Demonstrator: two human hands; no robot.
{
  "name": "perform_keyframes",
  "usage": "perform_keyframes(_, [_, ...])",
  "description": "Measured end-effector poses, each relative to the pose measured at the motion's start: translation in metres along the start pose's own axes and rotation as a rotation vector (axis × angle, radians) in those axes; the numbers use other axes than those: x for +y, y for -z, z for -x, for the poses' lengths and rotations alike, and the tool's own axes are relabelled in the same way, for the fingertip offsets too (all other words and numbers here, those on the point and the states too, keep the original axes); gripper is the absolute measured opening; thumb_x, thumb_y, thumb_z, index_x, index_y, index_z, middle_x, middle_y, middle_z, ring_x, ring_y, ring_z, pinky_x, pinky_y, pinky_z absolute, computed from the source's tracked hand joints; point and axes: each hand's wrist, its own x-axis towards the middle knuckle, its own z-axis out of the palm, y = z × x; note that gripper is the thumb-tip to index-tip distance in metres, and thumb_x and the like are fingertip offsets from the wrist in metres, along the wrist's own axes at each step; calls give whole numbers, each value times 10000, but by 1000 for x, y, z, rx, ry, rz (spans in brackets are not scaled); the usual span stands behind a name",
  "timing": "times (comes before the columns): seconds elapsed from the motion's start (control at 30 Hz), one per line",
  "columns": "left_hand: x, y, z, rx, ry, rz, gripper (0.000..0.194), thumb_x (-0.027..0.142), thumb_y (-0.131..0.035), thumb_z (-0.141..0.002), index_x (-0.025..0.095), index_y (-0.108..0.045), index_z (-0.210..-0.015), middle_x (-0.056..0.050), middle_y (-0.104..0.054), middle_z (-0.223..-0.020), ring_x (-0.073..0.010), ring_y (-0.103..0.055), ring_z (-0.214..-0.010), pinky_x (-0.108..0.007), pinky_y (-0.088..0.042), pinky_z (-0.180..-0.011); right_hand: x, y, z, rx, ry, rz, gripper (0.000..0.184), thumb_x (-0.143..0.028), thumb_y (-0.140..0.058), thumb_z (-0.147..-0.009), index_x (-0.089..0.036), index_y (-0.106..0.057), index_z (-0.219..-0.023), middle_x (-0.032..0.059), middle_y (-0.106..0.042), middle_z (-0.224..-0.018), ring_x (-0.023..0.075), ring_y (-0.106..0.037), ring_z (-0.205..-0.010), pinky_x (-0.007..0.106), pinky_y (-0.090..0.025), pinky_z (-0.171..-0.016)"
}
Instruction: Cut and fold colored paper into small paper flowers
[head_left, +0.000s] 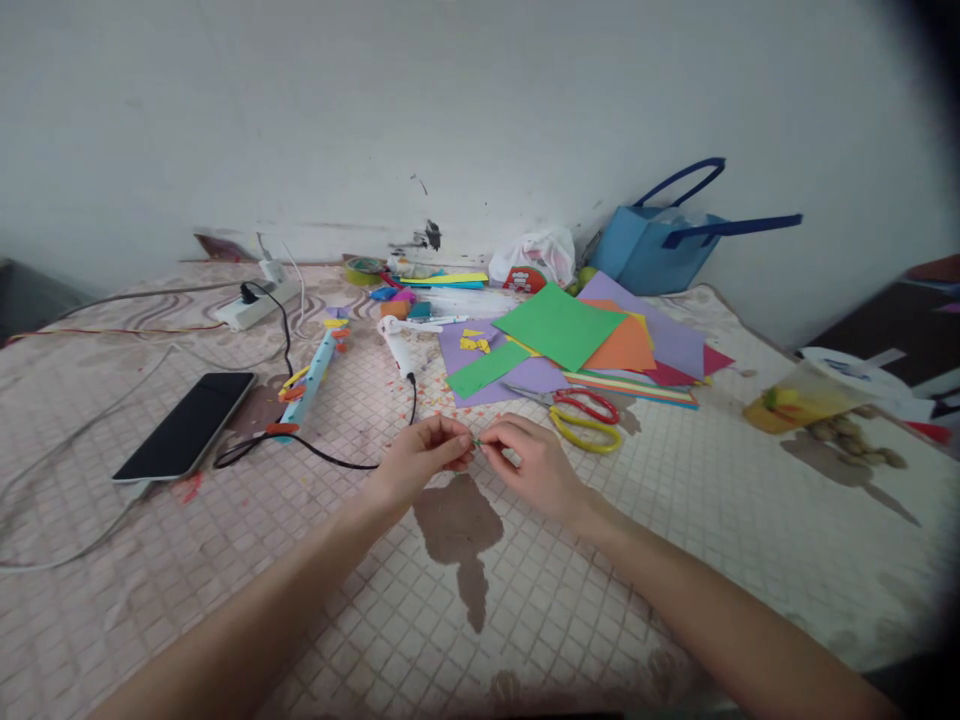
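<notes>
A tiny green piece (476,442), seemingly cut from the craft sheets, is pinched between the fingertips of both hands above the tablecloth. My left hand (424,452) is closed on its left side, thumb against forefinger. From the right, my right hand (534,462) pinches it too; the fingers cover most of its shape. Scissors (585,420) with red and yellow handles lie just behind my right hand. Beyond my left hand rests a white glue gun (399,348), its black cord running down behind that hand. A green strip (487,370) lies on a purple sheet with small yellow scraps (474,342).
Coloured sheets (559,325) are piled at back right, before a blue bag (660,250). At left are a phone (187,425), a power strip (255,305) with cords and a light-blue decorated strip (311,375). A plastic tub (810,395) stands far right.
</notes>
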Motion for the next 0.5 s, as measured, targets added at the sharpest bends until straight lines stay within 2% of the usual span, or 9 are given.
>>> perform_keyframes(0.1, [-1,1,0,1,5,-3,251,316,-709,-707,130,-597,-832,3,-622,-713,-90,-579,-670,-248,-465,-701,-2,1,-1,3,-19,-30,116,-104,-506,-812,-192,-580,-792,32,-611,-785,158,-568,-758,285,-443,-696])
perform_keyframes(0.2, [0,1,0,-11,0,-6,239,313,-702,-717,132,-599,-834,-1,-624,-710,-92,-578,-675,-247,-464,-700,-3,3,-4,-6,-102,-144,107,-110,-531,-801,-188,-588,-755,16,-606,-733,137,-556,-686,262,-434,-630])
perform_keyframes(0.33, [5,1,2,-21,3,32,226,309,-699,-723,131,-600,-822,-6,-626,-713,-89,-574,-675,-239,-458,-691,1,5,-7,-89,-321,-482,40,-210,-598,-791,-183,-601,-761,1,-611,-710,122,-550,-640,252,-436,-590])
perform_keyframes(0.43, [9,1,3,-36,18,78,225,294,-707,-715,129,-598,-821,-4,-623,-707,-87,-571,-668,-238,-455,-688,6,5,-8,-153,-474,-743,117,-287,-633,-771,-176,-594,-769,-17,-591,-673,103,-537,-579,251,-443,-571])
perform_keyframes(0.5, [10,1,3,-47,24,98,222,284,-710,-711,131,-597,-826,-5,-623,-714,-90,-575,-672,-247,-457,-695,8,4,-8,-177,-524,-826,146,-305,-642,-765,-170,-588,-753,-25,-579,-646,95,-533,-557,250,-445,-565])
